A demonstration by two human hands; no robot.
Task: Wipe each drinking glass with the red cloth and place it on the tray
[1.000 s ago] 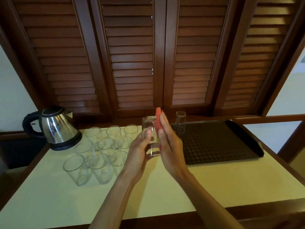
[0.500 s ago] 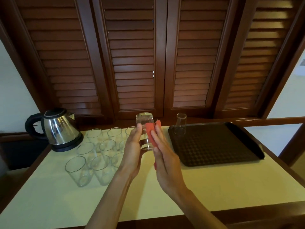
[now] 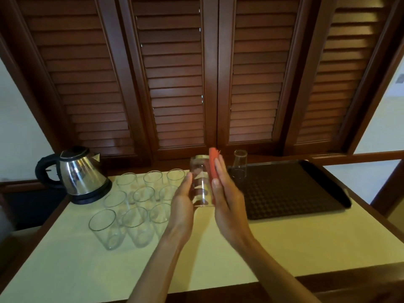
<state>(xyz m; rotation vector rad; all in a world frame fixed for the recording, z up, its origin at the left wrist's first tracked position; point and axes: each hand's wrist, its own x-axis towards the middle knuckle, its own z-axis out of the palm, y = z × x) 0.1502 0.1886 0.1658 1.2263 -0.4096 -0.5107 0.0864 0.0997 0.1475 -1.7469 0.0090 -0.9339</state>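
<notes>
Head view, left to right. Kettle (image 3: 82, 174) at the rear of the counter; beside it, nine unwiped glasses (image 3: 135, 204) grouped upright within reach. Left hand (image 3: 183, 204) curls round the raised glass (image 3: 201, 182), steadying it. Right hand (image 3: 227, 200), fingers straight, presses the cloth (image 3: 213, 165) flat against the wall of the glass to wipe it. Tray (image 3: 306, 193) lies right, one glass (image 3: 239, 164) on its far corner, apparently inverted.

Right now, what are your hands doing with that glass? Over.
Left hand holds the glass up. Right hand presses red cloth flat against it. One glass on tray; nothing blocking tray.
</notes>
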